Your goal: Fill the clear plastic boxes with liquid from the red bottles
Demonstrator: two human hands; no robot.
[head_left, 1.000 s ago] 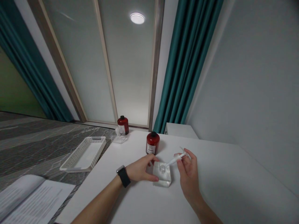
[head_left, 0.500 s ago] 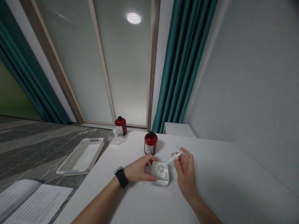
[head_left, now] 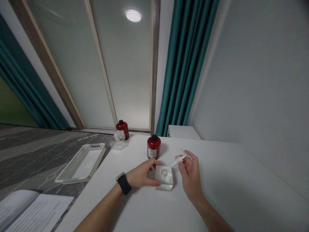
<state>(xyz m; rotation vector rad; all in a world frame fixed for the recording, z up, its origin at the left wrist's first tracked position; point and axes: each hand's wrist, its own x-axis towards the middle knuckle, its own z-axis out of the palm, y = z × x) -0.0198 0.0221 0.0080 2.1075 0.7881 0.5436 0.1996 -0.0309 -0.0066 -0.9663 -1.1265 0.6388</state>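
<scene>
My left hand [head_left: 140, 175] grips the left side of a clear, square glass bottle [head_left: 165, 184] on the white table, thumb in front and fingers behind. In my right hand [head_left: 192, 180] is a syringe [head_left: 178, 160], pinched between thumb and fingers and slanted down to the left. Its tip is at the bottle's round opening; whether it is inside, I cannot tell. Just behind my left fingers stands a dark red bottle [head_left: 154, 145] with a black cap and a white label.
A second red bottle [head_left: 122, 129] stands at the table's [head_left: 149, 212] far left corner, beside a clear glass piece [head_left: 118, 145]. Lower down at the left are a white basket [head_left: 72, 178] and an open book [head_left: 45, 209]. A white cabinet [head_left: 184, 132] stands beyond the table.
The view has shifted slightly, so everything sits a little further left. Both hands keep their grips, and the syringe tip stays by the glass bottle's opening.
</scene>
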